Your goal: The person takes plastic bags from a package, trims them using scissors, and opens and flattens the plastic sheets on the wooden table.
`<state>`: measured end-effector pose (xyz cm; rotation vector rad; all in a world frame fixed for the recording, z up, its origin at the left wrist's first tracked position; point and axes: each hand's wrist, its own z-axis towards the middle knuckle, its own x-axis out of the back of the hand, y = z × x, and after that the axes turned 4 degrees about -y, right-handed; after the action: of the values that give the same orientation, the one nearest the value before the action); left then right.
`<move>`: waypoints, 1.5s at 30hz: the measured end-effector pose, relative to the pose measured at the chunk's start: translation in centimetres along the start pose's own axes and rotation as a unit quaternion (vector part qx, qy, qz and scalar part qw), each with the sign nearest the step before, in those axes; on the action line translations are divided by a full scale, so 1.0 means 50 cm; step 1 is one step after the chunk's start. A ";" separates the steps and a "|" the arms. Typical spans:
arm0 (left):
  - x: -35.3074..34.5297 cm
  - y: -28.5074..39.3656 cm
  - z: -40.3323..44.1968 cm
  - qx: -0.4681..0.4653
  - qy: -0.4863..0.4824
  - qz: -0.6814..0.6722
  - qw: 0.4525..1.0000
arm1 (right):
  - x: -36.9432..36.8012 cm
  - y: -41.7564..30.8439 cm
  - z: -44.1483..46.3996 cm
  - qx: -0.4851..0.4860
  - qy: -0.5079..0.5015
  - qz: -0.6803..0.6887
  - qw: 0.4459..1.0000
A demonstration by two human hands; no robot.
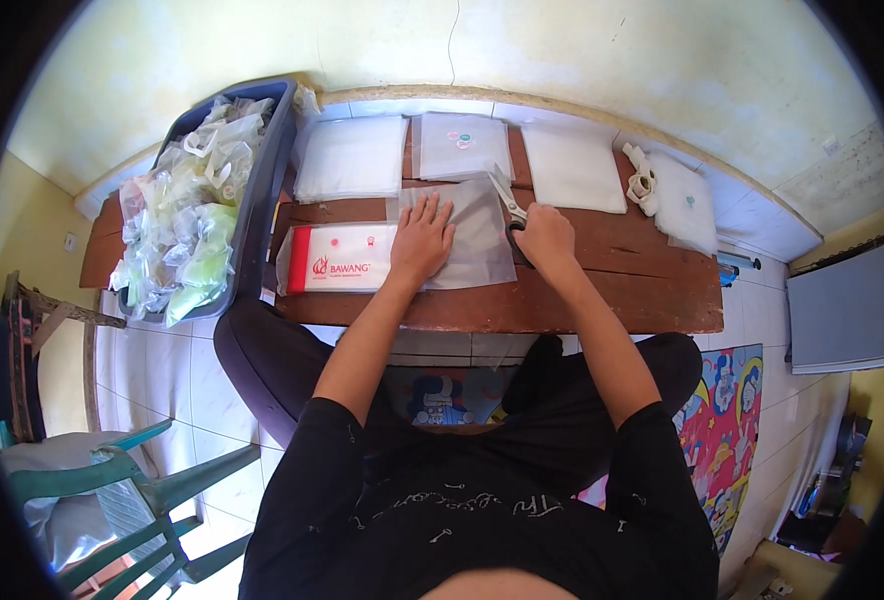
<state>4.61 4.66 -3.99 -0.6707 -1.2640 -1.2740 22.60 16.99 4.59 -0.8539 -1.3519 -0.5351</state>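
Observation:
My left hand lies flat on a clear plastic bag, fingers stretched out, pressing it to the low wooden table. In my right hand is a pair of scissors with dark handles. Its blades point away from me and to the left, over the right part of the clear bag. To the left, partly under the clear bag and beside my left hand, sits a red and white pack marked BAWANG.
Stacks of clear plastic bags line the table's far side, including a middle stack with printed labels and a right stack. A rolled cream strip lies farther right. At left stands a dark tub heaped with crumpled plastic.

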 end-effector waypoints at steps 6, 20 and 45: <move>-0.003 0.001 0.000 0.001 0.004 -0.012 1.000 | 0.041 -0.001 -0.013 -0.001 -0.010 -0.037 0.999; 0.003 -0.001 0.000 -0.005 0.017 -0.034 0.999 | -0.021 0.039 -0.099 -0.040 -0.014 0.013 0.999; 0.075 0.077 -0.086 -0.172 -0.071 -0.111 0.976 | -0.018 0.000 -0.023 0.102 -0.080 -0.066 0.989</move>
<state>8.87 0.47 -0.58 -0.8991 -1.2711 -1.6777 23.19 15.96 3.71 -0.6532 -1.5886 -0.4281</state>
